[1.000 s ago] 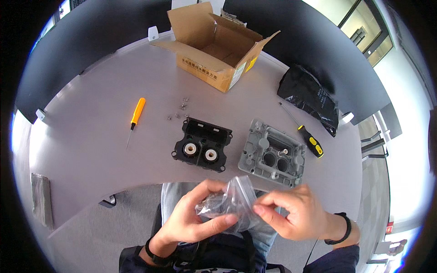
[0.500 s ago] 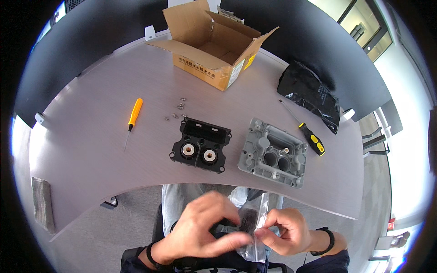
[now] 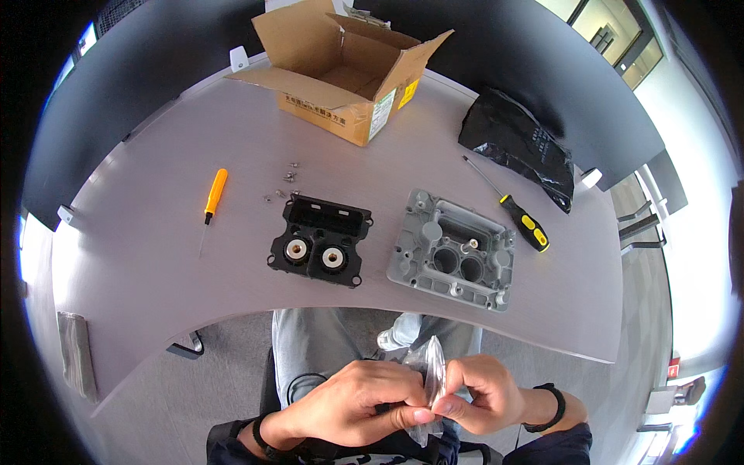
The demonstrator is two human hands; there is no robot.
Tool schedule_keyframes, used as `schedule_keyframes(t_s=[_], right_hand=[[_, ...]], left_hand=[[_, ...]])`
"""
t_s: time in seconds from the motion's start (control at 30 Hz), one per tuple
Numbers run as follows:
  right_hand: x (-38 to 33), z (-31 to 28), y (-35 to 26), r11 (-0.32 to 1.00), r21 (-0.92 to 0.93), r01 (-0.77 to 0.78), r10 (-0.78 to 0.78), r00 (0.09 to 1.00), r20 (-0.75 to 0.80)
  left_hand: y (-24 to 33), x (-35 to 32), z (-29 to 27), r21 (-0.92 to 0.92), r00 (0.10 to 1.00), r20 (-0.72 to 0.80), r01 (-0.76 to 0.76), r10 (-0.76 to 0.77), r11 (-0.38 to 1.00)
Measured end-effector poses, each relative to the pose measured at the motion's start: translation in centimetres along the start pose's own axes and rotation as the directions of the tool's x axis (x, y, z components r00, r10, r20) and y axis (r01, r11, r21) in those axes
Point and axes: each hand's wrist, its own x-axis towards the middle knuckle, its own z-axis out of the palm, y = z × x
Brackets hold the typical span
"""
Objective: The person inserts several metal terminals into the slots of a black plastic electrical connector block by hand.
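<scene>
Left hand [image 3: 353,403] and right hand [image 3: 477,395] pinch one clear plastic bag [image 3: 430,368].

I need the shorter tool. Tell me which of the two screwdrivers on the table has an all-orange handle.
The screwdriver on the left, beside the black block. The other screwdriver, right of the grey plate, has a black-and-yellow handle.

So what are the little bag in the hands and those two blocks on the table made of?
The small bag, pinched by the left hand and right hand, looks like thin clear plastic film: see-through, crinkled, glinting. The black block seems moulded matte plastic with pale, possibly metal, round inserts. The grey block looks like cast metal, dull and ribbed, though grey plastic is possible.
</scene>
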Motion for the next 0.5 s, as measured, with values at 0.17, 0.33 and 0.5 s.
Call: schedule_keyframes(t_s=[0.17,0.33,0.5], right_hand=[[-0.4,0.4,0.2,0.993,0.095,0.074,-0.065,0.993,-0.100],[-0.3,0.1,0.2,0.993,-0.021,0.119,-0.120,0.987,-0.106],[0.4,0.1,0.1,0.962,-0.130,0.242,-0.251,0.966,-0.060]], left_hand=[[-0.6,0.2,0.4,-0.176,1.000,0.003,-0.015,0.016,0.984],[-1.1,0.5,0.6,-0.249,0.999,-0.027,-0.044,0.039,0.968],[-1.4,0.7,0.6,-0.224,0.992,-0.050,-0.121,0.113,0.967]])
